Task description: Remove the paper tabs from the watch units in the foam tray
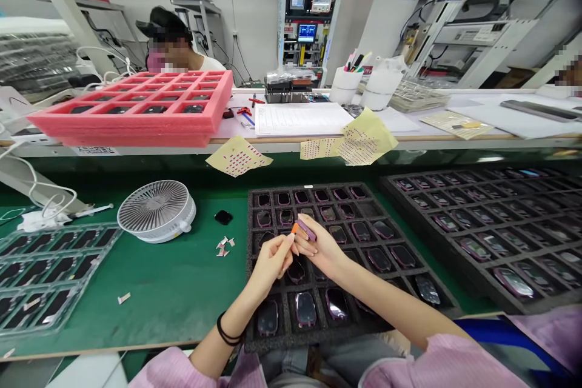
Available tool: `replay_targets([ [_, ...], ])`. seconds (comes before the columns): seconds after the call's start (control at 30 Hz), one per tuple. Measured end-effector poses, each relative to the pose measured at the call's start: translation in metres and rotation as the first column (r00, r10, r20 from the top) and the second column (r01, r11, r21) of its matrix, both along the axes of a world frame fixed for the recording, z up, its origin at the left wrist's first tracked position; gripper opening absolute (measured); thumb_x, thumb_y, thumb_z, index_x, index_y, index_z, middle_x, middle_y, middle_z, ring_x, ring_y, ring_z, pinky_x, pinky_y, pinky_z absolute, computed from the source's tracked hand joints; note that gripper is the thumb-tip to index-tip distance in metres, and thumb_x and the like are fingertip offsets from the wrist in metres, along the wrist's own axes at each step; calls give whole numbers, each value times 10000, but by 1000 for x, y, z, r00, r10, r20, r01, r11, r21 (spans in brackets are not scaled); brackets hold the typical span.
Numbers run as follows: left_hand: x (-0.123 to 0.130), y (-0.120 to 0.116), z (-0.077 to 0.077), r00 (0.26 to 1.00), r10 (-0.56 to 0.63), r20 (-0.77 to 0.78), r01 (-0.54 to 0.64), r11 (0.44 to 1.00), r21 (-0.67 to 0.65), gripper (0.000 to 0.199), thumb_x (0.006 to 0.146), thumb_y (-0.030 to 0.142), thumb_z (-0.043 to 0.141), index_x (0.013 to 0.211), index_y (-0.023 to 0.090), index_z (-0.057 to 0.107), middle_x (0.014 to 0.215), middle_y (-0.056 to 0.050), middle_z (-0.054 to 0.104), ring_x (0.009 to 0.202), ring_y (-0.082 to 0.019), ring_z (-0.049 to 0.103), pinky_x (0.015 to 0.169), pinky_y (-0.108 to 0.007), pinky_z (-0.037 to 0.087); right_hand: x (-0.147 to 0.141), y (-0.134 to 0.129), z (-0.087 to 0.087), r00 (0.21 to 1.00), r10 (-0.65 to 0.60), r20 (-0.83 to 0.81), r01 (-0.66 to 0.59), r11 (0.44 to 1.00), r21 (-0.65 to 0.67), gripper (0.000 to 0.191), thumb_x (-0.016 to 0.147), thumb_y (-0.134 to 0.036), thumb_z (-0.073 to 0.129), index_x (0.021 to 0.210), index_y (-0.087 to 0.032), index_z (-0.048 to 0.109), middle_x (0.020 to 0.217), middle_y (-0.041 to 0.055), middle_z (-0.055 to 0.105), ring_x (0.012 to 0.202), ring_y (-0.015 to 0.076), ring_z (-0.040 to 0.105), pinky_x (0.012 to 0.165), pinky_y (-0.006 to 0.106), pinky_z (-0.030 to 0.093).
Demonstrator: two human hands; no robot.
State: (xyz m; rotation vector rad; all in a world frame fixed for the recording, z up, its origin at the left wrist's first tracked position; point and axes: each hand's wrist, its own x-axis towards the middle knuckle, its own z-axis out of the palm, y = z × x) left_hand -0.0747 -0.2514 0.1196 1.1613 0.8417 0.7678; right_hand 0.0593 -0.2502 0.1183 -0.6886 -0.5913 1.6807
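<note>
Above a black foam tray [282,339] of dark-screened devices with purple frames, my two hands meet. My right hand [316,242] is wrapped round a small purple-framed device [306,230]. The fingertips of my left hand [275,257] pinch a small orange piece [295,228] at the near edge of that device. Below the hands, a device [305,308] lies in a compartment of the tray. Part of the tray is hidden by my hands and forearms.
A round white fan [157,211] stands left, beside a black square piece [223,217] and small strips [224,247]. Clear plastic trays [86,273] lie far left, a second foam tray [454,254] right. A pink foam tray [136,124] sits on the shelf; a person is behind it.
</note>
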Motion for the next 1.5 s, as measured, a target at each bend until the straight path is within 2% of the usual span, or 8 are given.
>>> replay_targets([
  [0.17, 7, 4, 2, 999, 13, 37, -16, 997, 81, 493, 701, 637, 634, 686, 165, 492, 489, 55, 478, 417, -63, 434, 418, -185, 349, -10, -15, -1, 983, -76, 167, 69, 997, 46, 210, 799, -367, 662, 864, -229, 517, 535, -84, 472, 356, 60, 364, 360, 187, 291],
  [0.33, -9, 10, -2, 994, 39, -104, -29, 994, 101, 474, 776, 638, 523, 661, 186, 441, 434, 96, 324, 359, -44, 246, 383, -188, 207, 15, -5, -10, 878, -210, 430, 122, 967, 223, 239, 844, -451, 588, 944, -254, 497, 659, -62, 496, 435, 85, 422, 406, 213, 351],
  [0.4, -30, 17, -8, 972, 106, -208, -66, 980, 190, 471, 787, 639, 486, 646, 194, 424, 457, 85, 326, 390, -60, 267, 410, -200, 221, 54, 9, -17, 737, -360, 572, 216, 928, 305, 242, 860, -474, 538, 954, -260, 474, 721, -50, 513, 447, 96, 443, 432, 237, 376],
  [0.57, -89, 28, -27, 741, 358, -568, -61, 878, 474, 443, 800, 595, 461, 606, 197, 462, 549, 28, 449, 533, -122, 420, 525, -233, 313, 182, 37, -33, -87, -441, 893, 300, 843, 446, 183, 862, -392, 453, 926, -228, 504, 825, 55, 619, 712, 210, 582, 701, 348, 454],
  [0.73, -114, 23, -38, 658, 432, -617, -163, 881, 444, 457, 813, 635, 430, 949, 212, 540, 762, -27, 649, 627, -185, 576, 589, -270, 410, 236, 45, -49, -189, -315, 930, 261, 897, 356, 78, 791, -269, 492, 746, -228, 542, 761, 61, 644, 748, 244, 599, 737, 371, 448],
  [1.0, -108, 22, -26, 689, 423, -589, -152, 878, 453, 492, 832, 648, 391, 977, 203, 543, 684, 2, 591, 580, -166, 528, 554, -254, 371, 218, 39, -54, -366, -317, 875, 121, 916, 383, 167, 806, -339, 547, 732, -210, 622, 913, 124, 624, 995, 322, 540, 848, 449, 401],
  [1.37, -85, 14, -29, 840, 301, -452, -93, 900, 427, 390, 897, 523, 357, 929, 182, 543, 586, 45, 424, 549, -137, 412, 555, -248, 322, 175, 50, -55, -220, -361, 906, 68, 921, 384, 300, 780, -516, 547, 801, -225, 475, 656, 42, 581, 631, 226, 581, 631, 356, 465],
  [1.5, -68, 13, -22, 933, 148, -327, -22, 933, 359, 369, 914, 501, 371, 908, 176, 547, 583, 61, 370, 519, -99, 351, 510, -216, 284, 128, 37, -18, 174, -446, 878, 125, 895, 429, 435, 771, -538, 582, 1041, -204, 514, 710, 30, 599, 597, 189, 569, 551, 309, 447],
])
